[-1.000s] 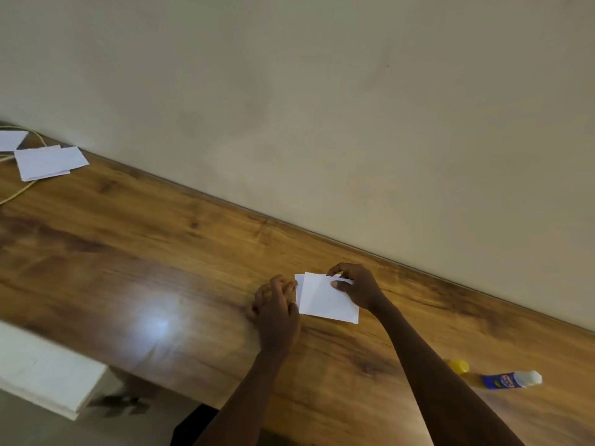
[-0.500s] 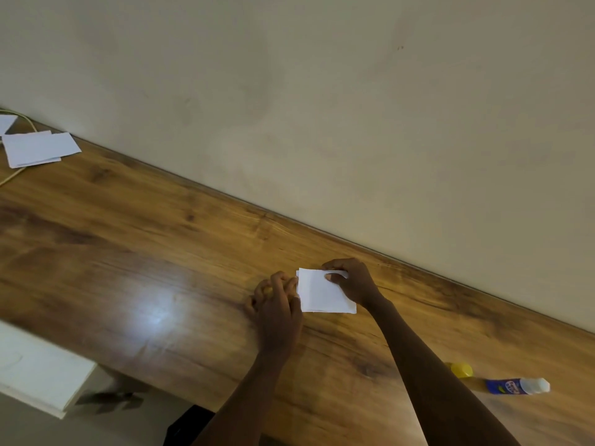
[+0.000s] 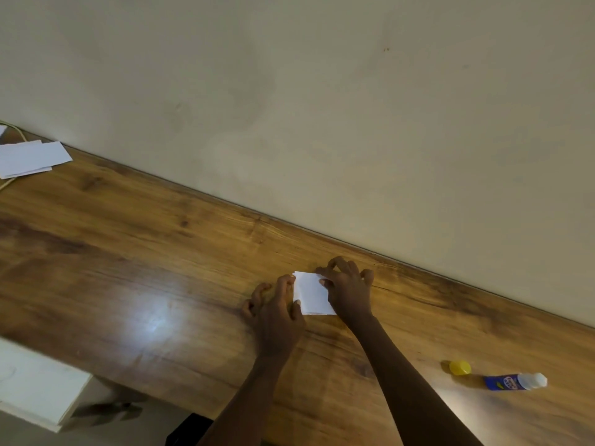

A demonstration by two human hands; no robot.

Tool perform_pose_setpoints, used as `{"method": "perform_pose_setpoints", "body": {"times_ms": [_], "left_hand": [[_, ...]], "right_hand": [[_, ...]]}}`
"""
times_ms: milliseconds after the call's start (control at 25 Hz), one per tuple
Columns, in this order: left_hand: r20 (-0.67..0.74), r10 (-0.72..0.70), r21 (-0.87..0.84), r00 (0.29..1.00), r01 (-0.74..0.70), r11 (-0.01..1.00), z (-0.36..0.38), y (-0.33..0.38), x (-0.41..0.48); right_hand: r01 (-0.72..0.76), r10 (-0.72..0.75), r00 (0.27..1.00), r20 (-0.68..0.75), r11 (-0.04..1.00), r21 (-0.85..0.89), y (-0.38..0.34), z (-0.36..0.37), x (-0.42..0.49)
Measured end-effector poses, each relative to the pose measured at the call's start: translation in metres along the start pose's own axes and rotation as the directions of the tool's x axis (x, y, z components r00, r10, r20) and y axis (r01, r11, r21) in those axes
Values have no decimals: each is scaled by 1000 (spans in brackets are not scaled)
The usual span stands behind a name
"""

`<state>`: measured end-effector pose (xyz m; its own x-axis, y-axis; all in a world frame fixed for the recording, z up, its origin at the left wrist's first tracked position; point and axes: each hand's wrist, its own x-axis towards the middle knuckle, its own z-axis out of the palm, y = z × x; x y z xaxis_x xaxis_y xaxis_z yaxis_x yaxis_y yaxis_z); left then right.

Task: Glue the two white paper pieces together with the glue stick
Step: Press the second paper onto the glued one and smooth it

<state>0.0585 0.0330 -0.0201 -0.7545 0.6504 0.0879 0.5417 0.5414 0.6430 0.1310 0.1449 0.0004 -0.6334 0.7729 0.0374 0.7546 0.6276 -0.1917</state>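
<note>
Two white paper pieces (image 3: 311, 294) lie stacked on the wooden table (image 3: 128, 252), their edges nearly matched. My left hand (image 3: 273, 313) has curled fingers; its index fingertip and thumb hold the stack's left edge. My right hand (image 3: 349, 291) covers the stack's right side, with the thumb pressing on the top sheet and the arched fingers spread toward the wall. The blue glue stick (image 3: 515, 381) lies on its side, uncapped, far to the right of both hands. Its yellow cap (image 3: 460, 367) sits just left of it.
More white sheets (image 3: 29, 159) lie at the table's far left beside a thin cable (image 3: 6, 185). The table's back edge meets a plain wall (image 3: 322, 123). A white block (image 3: 35, 394) stands below the table's front edge at lower left.
The top sheet, lifted in my right hand a second ago, now lies flat on the lower one. My right hand has gone from pinching it to pressing on it. My left hand has stayed at the left edge.
</note>
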Motion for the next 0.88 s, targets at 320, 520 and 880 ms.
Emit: {"method": "perform_pose_setpoints", "body": {"times_ms": [320, 520, 880], "left_hand": [[55, -4, 14, 998, 3, 1000, -1, -1, 1], [-27, 43, 48, 999, -41, 998, -3, 4, -1], [-32, 41, 53, 999, -39, 998, -2, 5, -3]], "right_hand": [[-41, 22, 994, 103, 982, 183, -33, 6, -32], [-348, 360, 932, -45, 921, 177, 2, 3, -31], [-232, 231, 972, -46, 973, -9, 2, -3, -76]]}}
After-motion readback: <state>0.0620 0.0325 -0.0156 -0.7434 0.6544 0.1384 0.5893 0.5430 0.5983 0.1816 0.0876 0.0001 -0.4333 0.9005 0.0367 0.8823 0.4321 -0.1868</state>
